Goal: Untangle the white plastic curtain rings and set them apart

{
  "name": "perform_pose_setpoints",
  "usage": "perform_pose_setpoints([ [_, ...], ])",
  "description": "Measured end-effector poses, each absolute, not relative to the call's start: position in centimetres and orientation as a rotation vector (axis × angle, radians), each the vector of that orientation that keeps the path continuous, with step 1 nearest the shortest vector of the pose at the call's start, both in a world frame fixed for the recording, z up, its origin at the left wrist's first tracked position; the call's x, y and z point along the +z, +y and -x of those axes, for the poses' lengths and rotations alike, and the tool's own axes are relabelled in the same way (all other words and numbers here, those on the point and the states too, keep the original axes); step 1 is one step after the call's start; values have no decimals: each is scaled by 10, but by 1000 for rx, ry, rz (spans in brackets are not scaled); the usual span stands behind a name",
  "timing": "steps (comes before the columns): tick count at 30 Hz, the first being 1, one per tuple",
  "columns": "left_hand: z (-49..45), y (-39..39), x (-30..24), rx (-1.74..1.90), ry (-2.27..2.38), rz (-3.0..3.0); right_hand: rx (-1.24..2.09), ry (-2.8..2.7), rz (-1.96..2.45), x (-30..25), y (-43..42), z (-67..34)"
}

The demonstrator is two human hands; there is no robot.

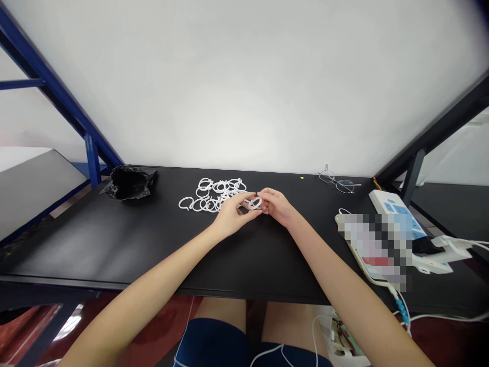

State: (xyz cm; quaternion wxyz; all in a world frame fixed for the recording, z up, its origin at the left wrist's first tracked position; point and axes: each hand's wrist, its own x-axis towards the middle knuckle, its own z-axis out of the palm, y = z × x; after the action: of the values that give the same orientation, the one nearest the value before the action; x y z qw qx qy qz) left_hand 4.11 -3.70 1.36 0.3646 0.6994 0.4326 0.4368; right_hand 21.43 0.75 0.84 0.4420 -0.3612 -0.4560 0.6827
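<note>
A: What do the hands hold?
B: The left hand [232, 214] curves thumb and fingers around a white ring [255, 203]; the right hand [278, 206] has its fingertips pinched together at the ring's right edge. Just beside, more white rings [208, 205] lie clustered on the black bench [248, 270].
A: Any readable writing?
B: Pixelation hides most of the phone's [369, 252] screen; markings on the power strip's [395, 206] blue panels are too small.
A: And containers?
B: A black plastic bag [130, 184] gapes at the bench's back left, its inside too dark to tell. Glasses [336, 181] lie at the back right.
</note>
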Motion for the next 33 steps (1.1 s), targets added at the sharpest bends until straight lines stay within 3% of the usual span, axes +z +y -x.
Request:
perform_pose_setpoints([
  [4, -37, -33, 11, 1215, 1130, -1886, 1438, -824, 1017, 6, 20, -226],
  [9, -31, -31, 11, 1118, 1178, -2411, 1190, -620, 1206, 6, 28, -246],
  [16, -34, -32, 0, 833, 1182, -2607, 863, -850, 1305, -8, 34, -251],
  [24, -30, -21, -5, 800, 1124, -2565, 423, -1398, 1426, -19, 34, -246],
  [33, -34, -29, 1, 697, 945, -2714, 161, -1564, 1619, -19, 31, -248],
])
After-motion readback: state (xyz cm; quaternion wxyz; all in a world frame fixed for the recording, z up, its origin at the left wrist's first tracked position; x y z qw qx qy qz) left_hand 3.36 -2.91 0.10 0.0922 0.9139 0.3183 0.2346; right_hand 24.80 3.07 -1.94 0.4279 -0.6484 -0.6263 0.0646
